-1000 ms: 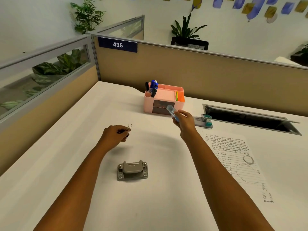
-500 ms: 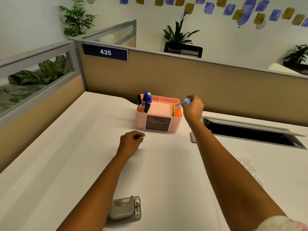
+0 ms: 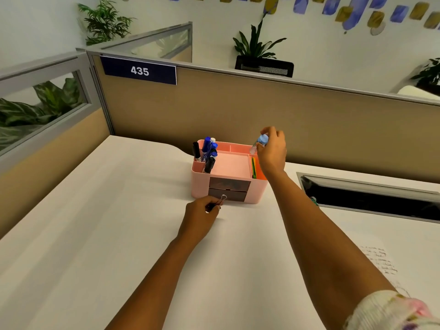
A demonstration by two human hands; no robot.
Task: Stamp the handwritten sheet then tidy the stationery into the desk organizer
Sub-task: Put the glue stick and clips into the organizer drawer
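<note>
Pink plastic desk organizer (image 3: 202,186) on white desk (image 3: 95,234): markers (image 3: 209,151) upright in left slot, coloured strips (image 3: 253,167) in right. Right hand (image 3: 271,148) pinches blue-capped tube (image 3: 260,142) over back-right slot; left hand (image 3: 202,210) grips black binder clip (image 3: 217,203) by drawers. Handwritten sheet (image 3: 378,260) lies right.

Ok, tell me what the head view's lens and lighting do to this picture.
Head view: the wide lens bows the partition rail and desk edge; soft, even light leaves only faint shadows beside the pink organizer and under the left hand; the handwritten sheet is washed out and unreadable.
</note>
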